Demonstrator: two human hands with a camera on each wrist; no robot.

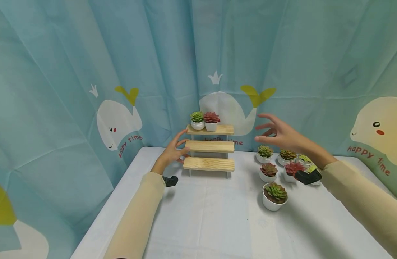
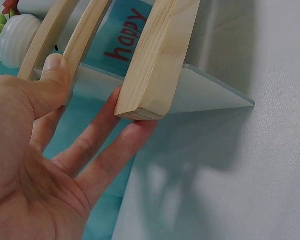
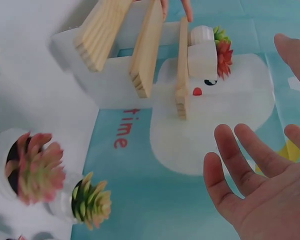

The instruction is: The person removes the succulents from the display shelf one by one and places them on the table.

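A three-tier wooden display stand (image 1: 209,146) stands at the back of the table. My left hand (image 1: 172,151) is at its left side, fingers spread; in the left wrist view the thumb (image 2: 55,80) lies against the middle plank and two fingertips touch the lowest plank's end (image 2: 145,107). On the top tier sit a green succulent in a round white pot (image 1: 197,125) and a red succulent in a square white pot (image 1: 211,126), side by side. My right hand (image 1: 279,133) hovers in the air right of the stand, fingers parted and lightly bent, holding nothing.
Several potted succulents are grouped at the table's right, among them a reddish one (image 1: 268,169) and a red one (image 1: 293,169). A larger green one (image 1: 274,196) stands nearer the front. A blue whale-print curtain (image 1: 172,64) hangs behind the white-covered table (image 1: 217,216).
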